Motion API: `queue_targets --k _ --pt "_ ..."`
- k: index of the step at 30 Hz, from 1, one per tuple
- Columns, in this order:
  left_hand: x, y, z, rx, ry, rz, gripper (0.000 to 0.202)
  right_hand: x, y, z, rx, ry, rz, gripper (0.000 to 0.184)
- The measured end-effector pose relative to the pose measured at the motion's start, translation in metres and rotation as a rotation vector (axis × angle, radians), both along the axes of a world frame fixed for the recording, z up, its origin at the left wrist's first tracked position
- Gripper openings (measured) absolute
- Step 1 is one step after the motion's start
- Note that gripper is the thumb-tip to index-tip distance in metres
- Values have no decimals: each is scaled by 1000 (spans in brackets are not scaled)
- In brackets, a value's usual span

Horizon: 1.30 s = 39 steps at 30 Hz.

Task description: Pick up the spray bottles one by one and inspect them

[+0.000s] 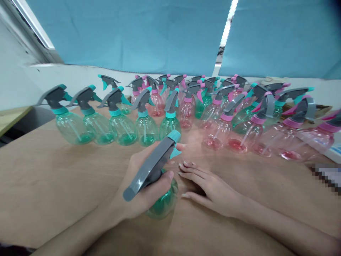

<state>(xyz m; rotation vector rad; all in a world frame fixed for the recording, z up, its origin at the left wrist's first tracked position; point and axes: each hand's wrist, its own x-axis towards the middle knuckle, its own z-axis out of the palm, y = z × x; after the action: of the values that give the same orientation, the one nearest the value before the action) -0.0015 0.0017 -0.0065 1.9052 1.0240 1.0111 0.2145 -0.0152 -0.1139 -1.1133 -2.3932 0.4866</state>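
Note:
A green spray bottle point(162, 202) with a grey head and turquoise nozzle stands near the front of the wooden table point(66, 181). My left hand point(141, 192) is wrapped round its neck, under the grey head, which partly covers the fingers. My right hand point(210, 188) rests palm down on the table just right of the bottle, fingers stretched out and holding nothing. Beyond my hands is a row of green spray bottles, the nearest of them a green spray bottle point(170, 128) with a turquoise collar.
Several pink spray bottles point(241, 137) are lined up at the right, with more pink and green ones crowded behind. A blue curtain point(138, 35) hangs at the back above a white wall. A pixelated flat object point(329, 174) lies at the right edge.

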Motion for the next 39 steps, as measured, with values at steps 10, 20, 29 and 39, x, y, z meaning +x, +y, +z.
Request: queue_targets --k 10,20,29,39 --pt "-2 0 4 40 6 -116 18 -1 0 -1 8 2 7 50" --pt "3 -5 -1 -23 -11 -22 45 3 -1 7 5 18 40 67" --pt "11 -7 -4 14 89 57 41 -5 -25 35 -67 108 -62 75" --pt "31 -5 -3 99 117 -50 56 -29 -35 62 -45 235 -197 70"
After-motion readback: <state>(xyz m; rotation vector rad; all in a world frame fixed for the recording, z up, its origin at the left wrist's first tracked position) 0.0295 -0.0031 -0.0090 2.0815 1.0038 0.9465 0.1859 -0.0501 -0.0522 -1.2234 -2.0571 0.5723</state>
